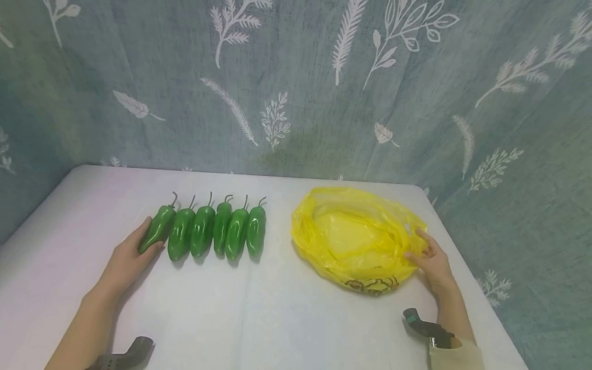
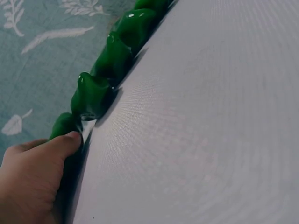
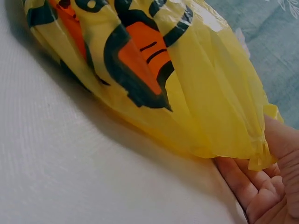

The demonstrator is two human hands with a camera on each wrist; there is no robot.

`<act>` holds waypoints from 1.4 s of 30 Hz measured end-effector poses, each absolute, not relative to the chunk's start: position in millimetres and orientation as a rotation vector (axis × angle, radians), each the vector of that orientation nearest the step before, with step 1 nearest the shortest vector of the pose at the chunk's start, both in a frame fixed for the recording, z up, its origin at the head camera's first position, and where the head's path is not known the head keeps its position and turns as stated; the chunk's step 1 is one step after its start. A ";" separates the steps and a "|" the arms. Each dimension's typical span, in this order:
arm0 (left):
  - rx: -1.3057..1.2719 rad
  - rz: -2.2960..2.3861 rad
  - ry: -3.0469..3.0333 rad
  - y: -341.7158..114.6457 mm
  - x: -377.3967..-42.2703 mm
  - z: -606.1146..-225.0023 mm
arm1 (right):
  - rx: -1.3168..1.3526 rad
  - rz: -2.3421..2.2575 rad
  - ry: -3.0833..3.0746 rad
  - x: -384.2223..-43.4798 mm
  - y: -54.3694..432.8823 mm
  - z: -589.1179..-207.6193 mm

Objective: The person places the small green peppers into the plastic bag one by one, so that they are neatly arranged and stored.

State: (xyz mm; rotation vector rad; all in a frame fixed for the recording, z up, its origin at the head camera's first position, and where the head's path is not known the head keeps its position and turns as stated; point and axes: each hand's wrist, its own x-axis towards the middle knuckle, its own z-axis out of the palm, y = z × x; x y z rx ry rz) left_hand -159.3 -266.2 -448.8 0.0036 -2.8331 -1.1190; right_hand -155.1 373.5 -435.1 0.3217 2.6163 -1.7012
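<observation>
Several glossy green peppers with thin stems lie side by side in a row on the white table point(image 1: 277, 329). My left hand point(image 1: 127, 259) grips the leftmost green pepper point(image 1: 159, 226), thumb on its near right side and fingers along its left. The left wrist view shows the thumb of the left hand point(image 2: 35, 175) against that pepper point(image 2: 65, 125). To the right, a yellow plastic bag point(image 1: 324, 262) lies with its mouth spread wide, facing up. My right hand point(image 1: 435, 262) pinches the right edge of the bag point(image 3: 210, 102) between thumb and fingers.
The other peppers point(image 1: 202, 231) lie close together just right of the held one. Behind the table hangs a grey-green cloth point(image 1: 296, 77) with white leaf prints, which also runs down the right side. A dark camera mount point(image 1: 427, 326) sits on the right wrist.
</observation>
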 end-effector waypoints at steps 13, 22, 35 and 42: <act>0.085 -1.162 -2.781 -268.0 -152.3 -446.5 | 0.396 -1.653 2.668 -155.2 371.6 -439.2; 0.116 -1.190 -2.779 -268.5 -154.7 -445.7 | 0.393 -1.655 2.676 -153.3 372.5 -438.4; 0.209 -1.287 -2.670 -267.4 -151.8 -433.4 | 0.418 -1.656 2.663 -154.8 372.2 -436.4; 0.208 -1.343 -2.623 -263.6 -153.8 -421.5 | 0.403 -1.657 2.676 -154.4 371.1 -437.2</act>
